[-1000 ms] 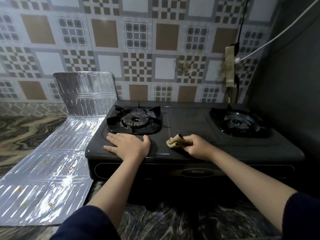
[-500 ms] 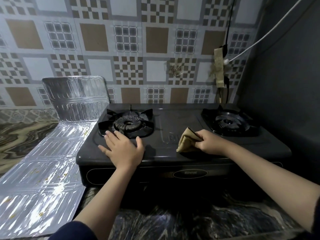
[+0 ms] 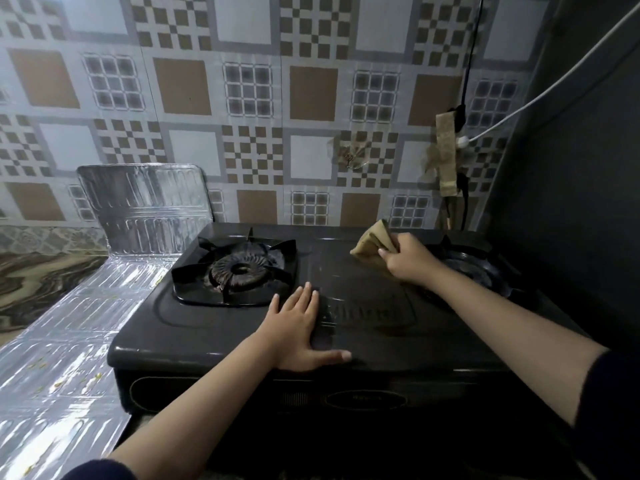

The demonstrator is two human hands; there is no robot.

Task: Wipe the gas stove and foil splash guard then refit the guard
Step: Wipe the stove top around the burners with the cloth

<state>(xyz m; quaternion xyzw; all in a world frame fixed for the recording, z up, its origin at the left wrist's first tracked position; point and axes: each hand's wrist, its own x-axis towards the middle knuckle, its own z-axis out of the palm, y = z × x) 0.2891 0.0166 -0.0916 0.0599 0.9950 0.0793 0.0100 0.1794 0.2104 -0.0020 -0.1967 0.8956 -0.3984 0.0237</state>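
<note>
A black two-burner gas stove (image 3: 221, 337) fills the middle of the view. My left hand (image 3: 300, 332) lies flat, fingers spread, on the stove's front middle, just right of the left burner (image 3: 239, 270). My right hand (image 3: 407, 259) presses a folded tan cloth (image 3: 370, 241) on the stove top near its back edge, beside the right burner (image 3: 474, 271), which the hand partly hides. The silver foil splash guard (image 3: 90, 323) lies unfolded on the counter left of the stove, its far panel leaning up against the wall. Small yellowish specks dot the foil.
A patterned tile wall (image 3: 249, 98) stands close behind the stove. A taped socket (image 3: 446, 157) with a black cord and a white cable hangs at the back right. A dark wall (image 3: 571, 168) closes the right side. Marbled counter (image 3: 38, 282) shows at the left.
My right hand has carried the cloth from the stove's front middle back toward its rear edge near the right burner. My left hand has shifted right along the front of the stove.
</note>
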